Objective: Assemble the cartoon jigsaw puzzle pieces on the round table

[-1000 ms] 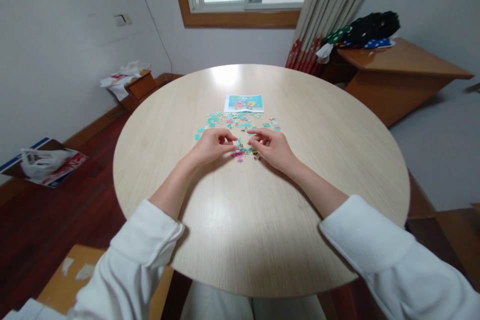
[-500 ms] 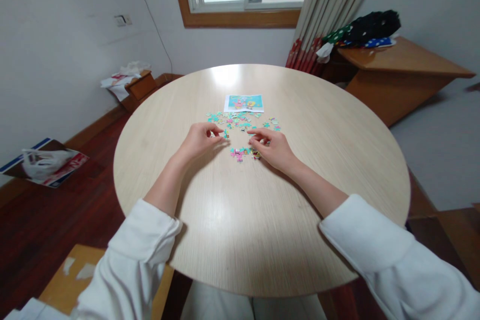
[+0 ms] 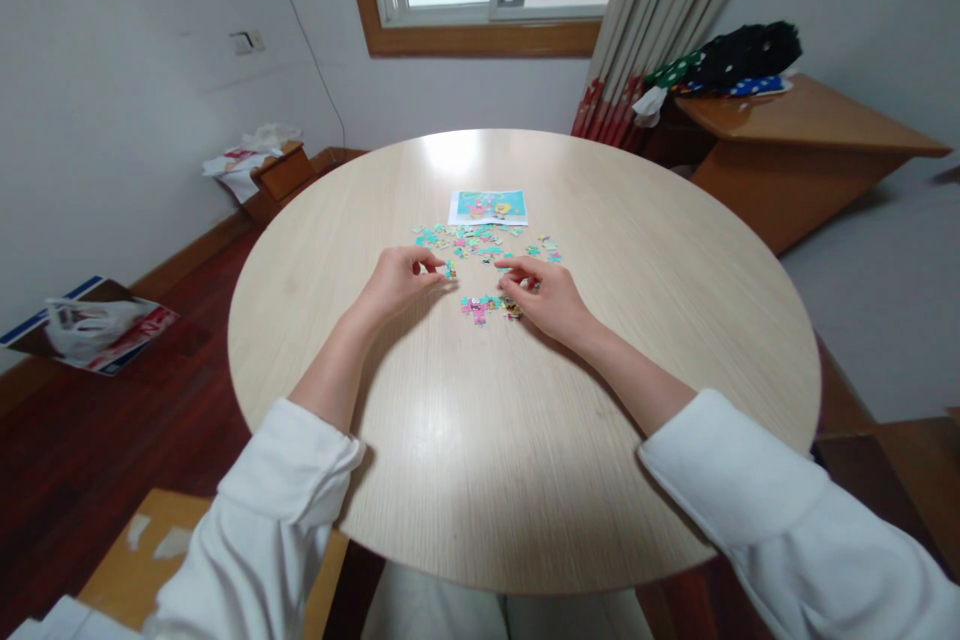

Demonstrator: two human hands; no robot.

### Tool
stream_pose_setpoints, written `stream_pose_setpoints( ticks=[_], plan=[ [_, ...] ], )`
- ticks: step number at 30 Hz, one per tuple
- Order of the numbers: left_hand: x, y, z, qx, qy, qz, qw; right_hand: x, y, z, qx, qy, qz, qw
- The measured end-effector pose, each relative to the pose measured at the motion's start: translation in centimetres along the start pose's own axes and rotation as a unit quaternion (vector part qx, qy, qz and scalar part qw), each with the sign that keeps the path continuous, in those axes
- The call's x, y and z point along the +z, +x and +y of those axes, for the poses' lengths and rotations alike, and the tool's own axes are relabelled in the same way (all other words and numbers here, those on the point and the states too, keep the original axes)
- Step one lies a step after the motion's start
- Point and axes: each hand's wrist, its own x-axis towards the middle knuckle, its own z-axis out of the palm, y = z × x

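Observation:
Several small jigsaw pieces (image 3: 480, 242) in teal and pink lie scattered near the middle of the round wooden table (image 3: 675, 320). A joined cluster of pieces (image 3: 480, 305) sits between my hands. My left hand (image 3: 401, 280) pinches a teal piece (image 3: 449, 269) at its fingertips, just left of the cluster. My right hand (image 3: 544, 298) rests on the table with curled fingers touching the right end of the cluster. A printed reference picture (image 3: 488, 207) lies flat beyond the loose pieces.
A wooden desk (image 3: 802, 135) with dark dotted fabric (image 3: 739, 55) stands at the back right beside a curtain (image 3: 660, 10). A box with paper (image 3: 262, 165) and a plastic bag (image 3: 86, 325) lie on the floor to the left. Cardboard (image 3: 135, 560) shows at the lower left.
My left hand drew back to the left from the cluster and now pinches a teal piece. My right hand has stayed beside the cluster.

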Motion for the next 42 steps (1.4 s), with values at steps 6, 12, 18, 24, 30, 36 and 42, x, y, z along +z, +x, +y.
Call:
stream_pose_setpoints(
  ticks=[6, 12, 18, 24, 30, 36, 42],
  plan=[
    [-0.01, -0.04, 0.05, -0.003, 0.005, 0.003, 1.000, -0.01, -0.01, 0.09, -0.002, -0.001, 0.000, 1.000],
    [-0.05, -0.04, 0.18, -0.002, 0.007, 0.004, 1.000, 0.07, 0.03, 0.25, -0.003, 0.002, 0.000, 1.000],
    [-0.09, -0.13, 0.29, -0.006, 0.005, 0.003, 1.000, 0.08, 0.02, 0.29, 0.001, 0.005, -0.004, 1.000],
    [-0.03, -0.08, 0.15, -0.001, 0.010, 0.003, 1.000, 0.01, -0.03, 0.21, 0.002, -0.002, -0.008, 1.000],
    [0.09, -0.17, 0.31, 0.007, 0.000, -0.005, 1.000, 0.00, -0.01, 0.19, -0.001, 0.000, -0.004, 1.000],
    [0.28, -0.25, 0.48, 0.008, -0.017, -0.016, 1.000, 0.00, 0.03, 0.25, -0.001, 0.004, -0.002, 1.000],
    [0.88, -0.31, 0.84, 0.022, -0.026, -0.007, 0.999, 0.20, -0.10, 0.27, -0.009, 0.000, -0.003, 1.000]
  ],
)
